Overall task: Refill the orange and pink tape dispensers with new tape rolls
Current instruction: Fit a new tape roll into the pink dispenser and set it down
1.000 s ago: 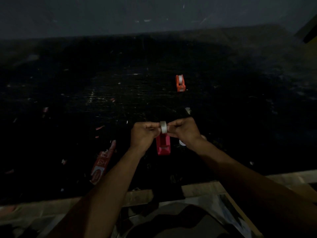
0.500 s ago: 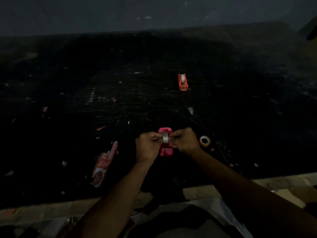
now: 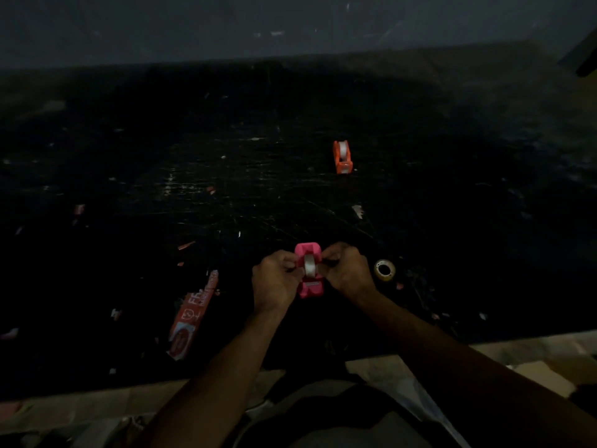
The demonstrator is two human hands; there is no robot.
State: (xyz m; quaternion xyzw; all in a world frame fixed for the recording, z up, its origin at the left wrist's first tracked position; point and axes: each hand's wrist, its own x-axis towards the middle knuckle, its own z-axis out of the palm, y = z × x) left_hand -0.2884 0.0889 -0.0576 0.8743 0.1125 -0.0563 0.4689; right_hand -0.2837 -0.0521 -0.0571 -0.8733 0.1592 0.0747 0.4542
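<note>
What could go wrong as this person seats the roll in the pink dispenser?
1. Both hands, left hand and right hand, pinch the roll over the pink dispenser, so nothing steadies its base; it may tip or slide.
2. The light is dim, so the roll could seat crooked unnoticed.
3. The spare roll lies near the right wrist and may get knocked.

Both forearms are bare, no sleeves; dim light may hide wrist details.

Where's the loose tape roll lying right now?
In the head view, the loose tape roll lies flat on the dark table, just right of the right hand.
</note>
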